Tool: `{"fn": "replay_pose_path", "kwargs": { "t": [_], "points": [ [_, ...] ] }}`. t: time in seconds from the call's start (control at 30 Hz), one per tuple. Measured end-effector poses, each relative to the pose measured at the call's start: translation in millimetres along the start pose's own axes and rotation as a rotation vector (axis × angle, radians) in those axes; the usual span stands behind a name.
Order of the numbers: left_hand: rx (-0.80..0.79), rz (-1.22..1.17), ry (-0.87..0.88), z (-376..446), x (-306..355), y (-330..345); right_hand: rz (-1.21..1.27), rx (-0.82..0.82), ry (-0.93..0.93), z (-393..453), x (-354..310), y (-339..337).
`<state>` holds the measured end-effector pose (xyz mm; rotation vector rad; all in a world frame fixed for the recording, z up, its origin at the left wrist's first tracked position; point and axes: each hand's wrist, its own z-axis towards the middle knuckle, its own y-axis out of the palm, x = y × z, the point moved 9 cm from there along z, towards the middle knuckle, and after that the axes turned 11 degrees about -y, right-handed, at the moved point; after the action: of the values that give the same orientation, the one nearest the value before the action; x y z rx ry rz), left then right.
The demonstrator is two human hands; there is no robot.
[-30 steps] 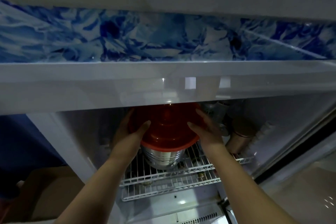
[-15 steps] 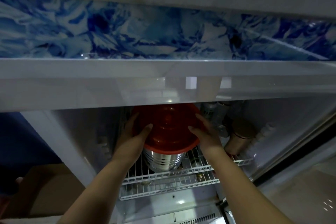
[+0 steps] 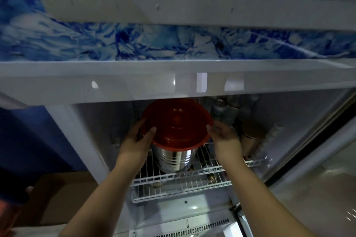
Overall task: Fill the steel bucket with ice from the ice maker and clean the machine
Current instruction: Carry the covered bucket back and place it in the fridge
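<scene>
Both hands, the left hand (image 3: 137, 140) and the right hand (image 3: 224, 136), grip the red lid (image 3: 177, 125) of the steel bucket (image 3: 173, 158), one on each side. The bucket stands on the wire shelf (image 3: 181, 181), left of the cans (image 3: 219, 109). It seems the step is fetching the bucket; next it needs a level lift forward off the shelf.

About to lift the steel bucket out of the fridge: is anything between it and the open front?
Nothing visible blocks it. The steel bucket stands on the wire shelf, both hands, left hand and right hand, on its red lid. The cans and brown jar stand to its right.
</scene>
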<state>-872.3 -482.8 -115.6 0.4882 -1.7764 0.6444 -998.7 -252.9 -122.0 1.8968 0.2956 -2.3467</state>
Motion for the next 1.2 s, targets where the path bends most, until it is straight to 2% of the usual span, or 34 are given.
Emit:
{"fn": "replay_pose_path", "kwargs": {
  "t": [0.2,0.37,0.77,1.2],
  "points": [
    [0.040,0.067,0.022,-45.4,-1.9,-12.9,-0.032,0.052,-0.001,-41.7,-29.2,-26.5],
    [0.071,0.082,-0.026,-92.7,-14.4,-18.5,-0.074,0.023,0.054,-86.9,-34.2,-44.6],
    [-0.049,0.139,0.005,-212.2,-27.1,-5.8,-0.041,0.028,0.032,-188.3,-59.1,-84.3],
    [-0.221,0.112,0.053,-267.8,-27.0,-5.5,-0.052,0.144,0.044,-271.8,-81.7,-106.8]
  ]
}}
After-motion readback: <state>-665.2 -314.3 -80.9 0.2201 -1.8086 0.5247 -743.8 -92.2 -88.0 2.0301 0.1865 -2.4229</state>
